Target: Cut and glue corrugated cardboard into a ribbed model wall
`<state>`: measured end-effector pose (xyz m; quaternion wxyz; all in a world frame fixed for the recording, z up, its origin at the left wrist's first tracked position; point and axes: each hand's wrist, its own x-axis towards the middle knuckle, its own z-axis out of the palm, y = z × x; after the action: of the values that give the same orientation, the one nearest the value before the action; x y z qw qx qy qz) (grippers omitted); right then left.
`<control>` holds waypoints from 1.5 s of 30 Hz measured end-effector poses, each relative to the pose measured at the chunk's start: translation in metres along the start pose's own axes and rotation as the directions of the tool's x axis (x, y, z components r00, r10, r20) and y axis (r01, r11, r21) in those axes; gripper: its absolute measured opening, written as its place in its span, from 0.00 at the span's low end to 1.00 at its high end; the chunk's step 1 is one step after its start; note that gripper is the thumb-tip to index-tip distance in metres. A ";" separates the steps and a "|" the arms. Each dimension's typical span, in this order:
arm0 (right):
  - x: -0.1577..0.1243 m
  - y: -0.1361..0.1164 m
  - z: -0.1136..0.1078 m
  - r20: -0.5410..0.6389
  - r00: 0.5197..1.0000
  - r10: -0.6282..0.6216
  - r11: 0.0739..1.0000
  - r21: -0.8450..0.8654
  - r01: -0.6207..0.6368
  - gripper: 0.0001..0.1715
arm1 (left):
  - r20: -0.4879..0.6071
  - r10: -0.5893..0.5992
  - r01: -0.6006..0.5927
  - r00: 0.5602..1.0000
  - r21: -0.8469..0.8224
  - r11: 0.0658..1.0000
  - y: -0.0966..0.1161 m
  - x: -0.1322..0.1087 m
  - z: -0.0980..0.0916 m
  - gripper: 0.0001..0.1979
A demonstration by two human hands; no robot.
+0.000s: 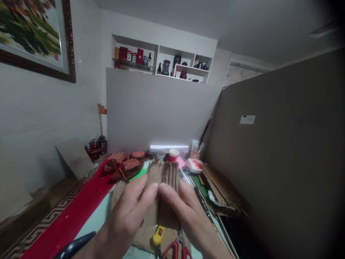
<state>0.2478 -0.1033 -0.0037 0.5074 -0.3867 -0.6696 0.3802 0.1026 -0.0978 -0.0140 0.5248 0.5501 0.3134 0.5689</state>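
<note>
The left hand (130, 205) and right hand (188, 208) grip a piece of corrugated cardboard (163, 205) from its 2 sides, thumbs on its near face, over the middle of the bench (98, 213). Nearer the wearer, a yellow cutter (159, 234) and 1 pair of red-handled scissors (180, 237) lie on a flat cardboard sheet (143, 238). The grey panel (283, 154) at right bears 1 white label (247, 121), its print too small to read. Red markings on a white package (193, 166) and lettering on the shelf's red boxes (139, 56) are illegible too.
</note>
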 end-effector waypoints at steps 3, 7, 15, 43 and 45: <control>-0.003 0.003 -0.002 -0.006 1.000 0.012 0.991 0.135 -0.011 0.21 | 0.088 -0.115 0.125 0.989 -0.109 0.986 0.009 -0.001 0.001 0.16; -0.007 0.003 0.002 0.001 1.000 -0.005 0.957 0.290 0.004 0.20 | 0.249 -0.167 0.258 0.954 -0.399 0.880 0.010 -0.002 0.001 0.21; -0.012 0.003 0.011 -0.085 0.987 0.138 0.851 0.519 -0.074 0.21 | 0.229 -0.219 0.311 0.948 -0.535 0.785 0.005 -0.001 -0.004 0.24; 0.000 0.010 -0.008 -0.164 0.984 0.070 0.847 0.531 0.028 0.16 | -0.169 -0.213 0.130 0.962 -0.403 0.906 0.010 0.013 -0.017 0.08; -0.002 0.010 -0.012 -0.132 0.991 0.028 0.869 0.493 0.041 0.16 | -0.240 -0.156 0.062 0.958 -0.358 0.932 0.008 0.012 -0.021 0.10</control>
<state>0.2615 -0.0993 -0.0110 0.6348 -0.2665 -0.5153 0.5104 0.0827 -0.0842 -0.0073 0.5978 0.3498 0.3056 0.6533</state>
